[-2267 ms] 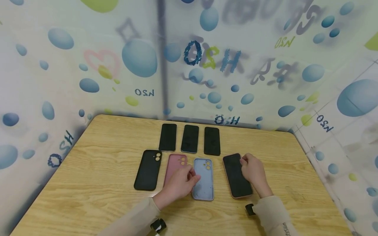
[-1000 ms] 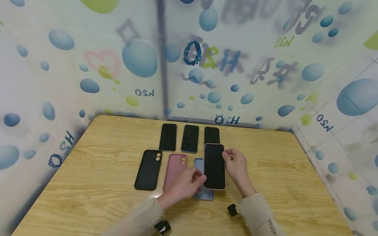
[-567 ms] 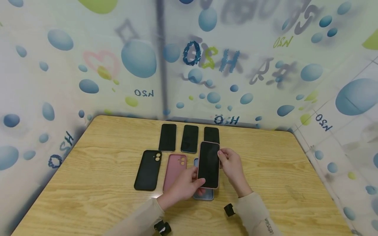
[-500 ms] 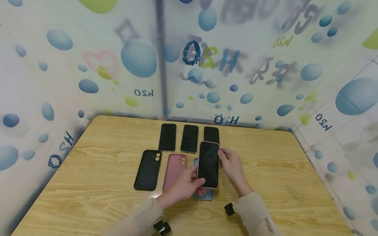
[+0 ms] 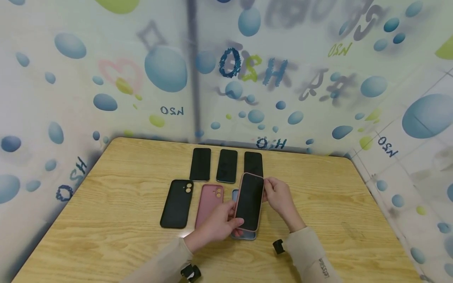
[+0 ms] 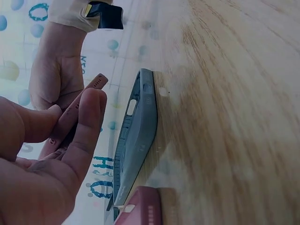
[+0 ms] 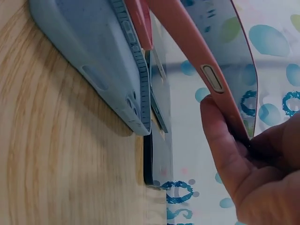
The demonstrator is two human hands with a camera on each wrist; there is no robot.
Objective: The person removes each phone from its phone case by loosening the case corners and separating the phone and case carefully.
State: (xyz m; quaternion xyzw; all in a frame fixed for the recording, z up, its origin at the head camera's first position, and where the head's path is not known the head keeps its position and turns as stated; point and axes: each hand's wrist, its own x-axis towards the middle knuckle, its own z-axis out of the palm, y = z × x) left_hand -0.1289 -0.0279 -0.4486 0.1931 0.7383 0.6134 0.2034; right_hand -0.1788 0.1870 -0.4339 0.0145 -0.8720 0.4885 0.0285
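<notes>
A phone in a salmon-pink case (image 5: 250, 201), dark screen up, is held over the light blue phone case (image 5: 248, 235). My left hand (image 5: 216, 223) grips its lower left edge, thumb on the screen side. At the upper right edge my right hand (image 5: 282, 199) pinches it. In the right wrist view the phone's pink case (image 7: 186, 33) shows a side button just above my fingers, and the blue case (image 7: 89, 56) lies on the table. The left wrist view has the phone's edge (image 6: 70, 112) between thumb and fingers, apart from the blue case (image 6: 140, 124).
Left of the blue case lie a mauve-pink phone case (image 5: 209, 201), partly behind my left hand, and a black phone case (image 5: 176, 204). Three dark phones (image 5: 200, 164) stand in a row behind them on the wooden table (image 5: 116, 220). A patterned wall (image 5: 170, 129) rises at the back edge.
The right hand has lifted the cased phone from the table's right and brought it left over the blue case. The left hand has taken hold of it. Lately it has tilted and dropped slightly.
</notes>
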